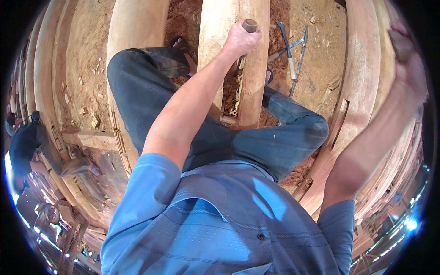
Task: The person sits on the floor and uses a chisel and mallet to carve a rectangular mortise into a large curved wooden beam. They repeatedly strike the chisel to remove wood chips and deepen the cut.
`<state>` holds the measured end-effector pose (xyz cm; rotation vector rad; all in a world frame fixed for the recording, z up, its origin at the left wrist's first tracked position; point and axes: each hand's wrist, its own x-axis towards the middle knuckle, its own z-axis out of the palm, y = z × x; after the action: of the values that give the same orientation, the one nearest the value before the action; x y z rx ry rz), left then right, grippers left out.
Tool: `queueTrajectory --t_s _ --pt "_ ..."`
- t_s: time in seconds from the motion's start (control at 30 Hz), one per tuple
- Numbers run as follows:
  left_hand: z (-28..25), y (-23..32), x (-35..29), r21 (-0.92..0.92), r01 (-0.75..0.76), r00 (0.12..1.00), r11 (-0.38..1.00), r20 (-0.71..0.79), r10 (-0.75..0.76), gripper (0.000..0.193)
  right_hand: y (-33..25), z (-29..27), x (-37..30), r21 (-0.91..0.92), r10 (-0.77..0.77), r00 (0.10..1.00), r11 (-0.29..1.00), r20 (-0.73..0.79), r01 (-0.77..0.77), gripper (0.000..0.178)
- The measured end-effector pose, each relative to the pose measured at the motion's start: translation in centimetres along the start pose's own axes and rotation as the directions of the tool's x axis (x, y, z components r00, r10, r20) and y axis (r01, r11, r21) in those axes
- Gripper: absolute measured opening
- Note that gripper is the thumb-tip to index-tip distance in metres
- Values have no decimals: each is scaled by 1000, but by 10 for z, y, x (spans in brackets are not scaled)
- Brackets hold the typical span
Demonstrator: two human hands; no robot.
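Note:
Upright in my closed left hand (239, 40) is a chisel (250, 26); its wooden handle end pokes out above my fist. The blade below points down at a long slot (230, 98) cut in the pale timber (255, 87) that runs between my legs. Wood chips lie in the slot. Out at the right, my right hand (411, 75) is raised and wrapped around a dark, blocky wooden mallet (402, 46), somewhat smeared by motion. The mallet is well apart from the chisel.
Past my right foot, long-handled metal tools (291, 64) lie crossed on the chip-strewn ground. Large timbers run on both sides, one at the left (133, 27) and a slotted one at the right (360, 96). Another person (27, 142) is bent over at the far left.

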<state>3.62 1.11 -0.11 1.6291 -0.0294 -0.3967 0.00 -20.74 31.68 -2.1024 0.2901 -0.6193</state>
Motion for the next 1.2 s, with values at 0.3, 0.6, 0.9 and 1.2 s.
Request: queueTrajectory --t_s 0.3,0.6,0.9,1.2 --pt "-6 21 -33 86 22 999 996 31 -25 12 86 45 -158 -714 571 621 700 537 -27 46" --pt "-15 9 -219 7 -504 810 864 350 470 24 116 9 -262 -444 797 407 593 447 -672 27" --pt "-38 48 -72 -77 -303 929 950 -245 277 26 75 -5 -218 -415 771 524 637 362 -650 33" --pt "-4 28 -27 29 -201 965 979 -165 203 17 28 -6 -160 -443 647 709 742 279 -503 37"
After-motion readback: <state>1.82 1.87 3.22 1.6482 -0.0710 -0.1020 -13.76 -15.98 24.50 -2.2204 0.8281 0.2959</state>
